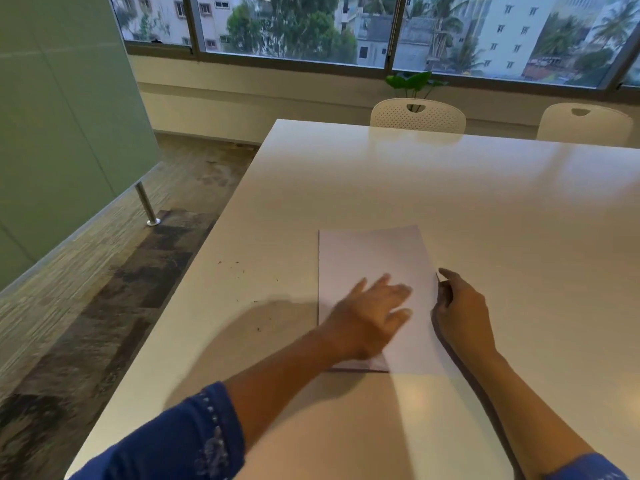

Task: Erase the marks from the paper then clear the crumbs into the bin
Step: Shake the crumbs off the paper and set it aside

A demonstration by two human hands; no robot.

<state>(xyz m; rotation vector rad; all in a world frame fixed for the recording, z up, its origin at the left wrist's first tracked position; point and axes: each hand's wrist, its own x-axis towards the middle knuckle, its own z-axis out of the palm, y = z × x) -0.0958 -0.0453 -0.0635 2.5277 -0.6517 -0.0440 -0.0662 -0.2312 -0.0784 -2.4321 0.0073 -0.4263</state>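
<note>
white table [450, 188] | two white chairs [418, 114] behind | window wall [311, 26] | patterned floor [104, 289] | green partition [62, 116]

The left hand [374, 313] is smeared by blur and covers the lower left of the paper [374, 258]. Whether the right hand [460, 313] pinches anything is unclear. The crumbs [237, 262] are mere specks.

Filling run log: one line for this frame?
left hand open over paper, motion-blurred | right hand at paper's right edge, grip unclear | crumbs on table left of paper | bin not seen
</note>
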